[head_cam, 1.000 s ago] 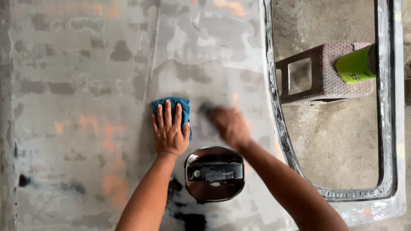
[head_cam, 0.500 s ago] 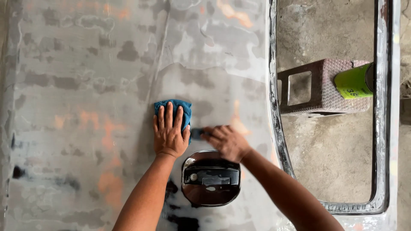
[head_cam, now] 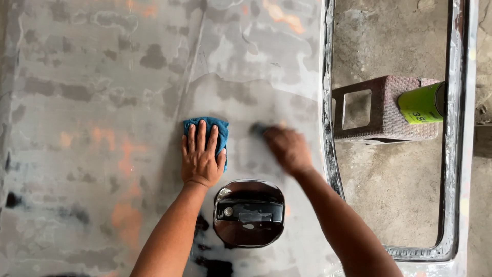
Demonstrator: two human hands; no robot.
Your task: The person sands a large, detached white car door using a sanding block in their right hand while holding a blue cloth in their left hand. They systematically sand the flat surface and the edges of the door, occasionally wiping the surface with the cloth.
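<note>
Left hand [head_cam: 201, 159]: we press flat, fingers spread, on the cloth [head_cam: 207, 126].
Right hand [head_cam: 288, 149]: blurred; our grip on the pad [head_cam: 258, 128] unclear.

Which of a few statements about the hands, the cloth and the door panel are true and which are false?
1. The left hand lies flat on a blue cloth. True.
2. The right hand rests on the door handle. False: it is above the handle, on the sanded panel, and is blurred.
3. A green can sits on a block seen through the window opening. True.
4. The cloth is red. False: it is blue.
5. The panel has a fresh, even coat of paint. False: it is patchy grey with orange spots.
</note>
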